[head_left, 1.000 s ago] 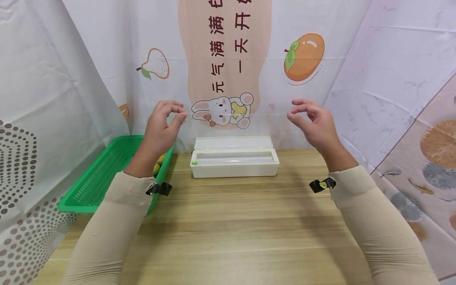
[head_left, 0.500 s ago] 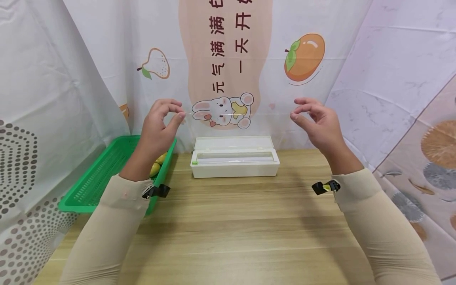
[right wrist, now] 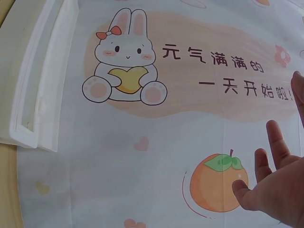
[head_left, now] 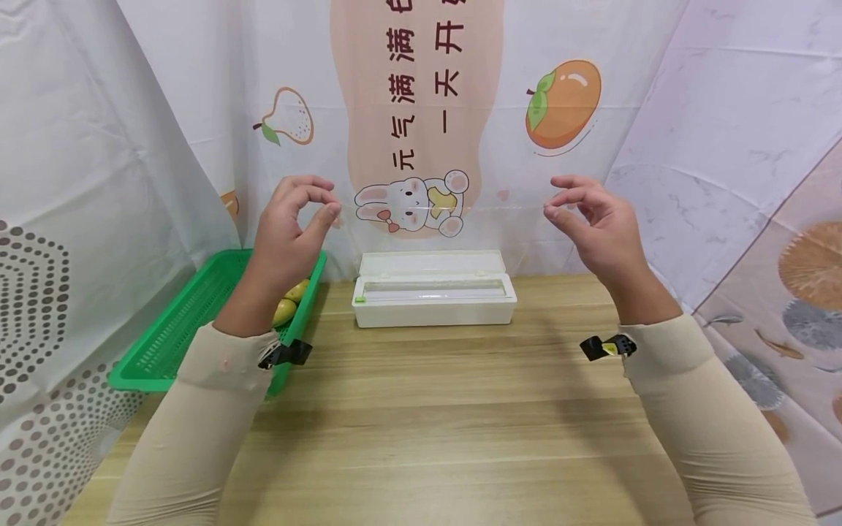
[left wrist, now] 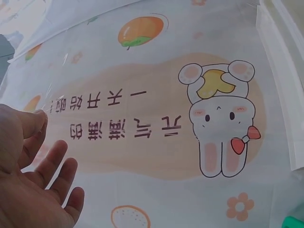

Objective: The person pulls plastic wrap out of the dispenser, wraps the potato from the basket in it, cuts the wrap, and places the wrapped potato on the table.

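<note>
Left hand [head_left: 286,234]: pinching the clear film [head_left: 434,210], above and left of the white box [head_left: 434,315].
Right hand [head_left: 605,234]: pinching the clear film's other side, above and right of the white box.
Clear film: stretching between both hands, over the white box.
Lid [head_left: 430,261]: leaning back, rising behind the white box's opening.
Green basket [head_left: 141,384]: sitting left of the white box, holding yellow fruit [head_left: 284,313].

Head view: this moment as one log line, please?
left hand pinches clear film | right hand pinches same film | white box open | green basket holds yellow fruit
</note>
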Available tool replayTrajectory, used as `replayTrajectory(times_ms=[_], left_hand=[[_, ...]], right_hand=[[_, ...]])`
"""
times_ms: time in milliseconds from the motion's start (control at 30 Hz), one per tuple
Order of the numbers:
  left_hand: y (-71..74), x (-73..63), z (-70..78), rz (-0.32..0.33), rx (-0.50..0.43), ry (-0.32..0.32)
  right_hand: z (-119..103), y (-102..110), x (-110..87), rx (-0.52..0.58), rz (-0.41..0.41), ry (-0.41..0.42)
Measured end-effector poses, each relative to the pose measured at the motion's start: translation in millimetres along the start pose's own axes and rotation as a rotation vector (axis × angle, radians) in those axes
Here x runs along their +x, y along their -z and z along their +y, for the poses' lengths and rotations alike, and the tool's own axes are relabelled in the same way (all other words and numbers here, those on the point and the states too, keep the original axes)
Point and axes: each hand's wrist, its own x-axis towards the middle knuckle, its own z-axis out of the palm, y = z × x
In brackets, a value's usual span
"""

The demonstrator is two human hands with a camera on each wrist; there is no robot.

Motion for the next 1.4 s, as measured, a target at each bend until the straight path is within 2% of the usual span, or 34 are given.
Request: replayTrajectory(times_ms=[367, 733, 1000, 1233, 1400], left_hand=[[5.5, -0.8, 11.5, 0.018, -0.008, -0.037], [11.4, -7.1, 15.7, 0.031, -0.003, -0.069], [15.7, -15.4, 21.5, 0.045, -0.001, -0.083], [19.8, -25.0, 27.2, 0.062, -0.005, -0.119], [23.0, -29.1, 30.9, 0.065, 0.006, -0.142]], right_hand=[[-9.3, 4.3, -2.0, 0.055, -0.004, 0.039], [-18.6, 4.2, -5.9, 0.123, -0.006, 0.086], [-22.3, 7.5, -13.2, 0.198, -0.028, 0.128], [-27.2, 10.2, -22.1, 0.243, -0.045, 0.178], [-34.0, 10.9, -28.1, 0.227, -0.042, 0.207]])
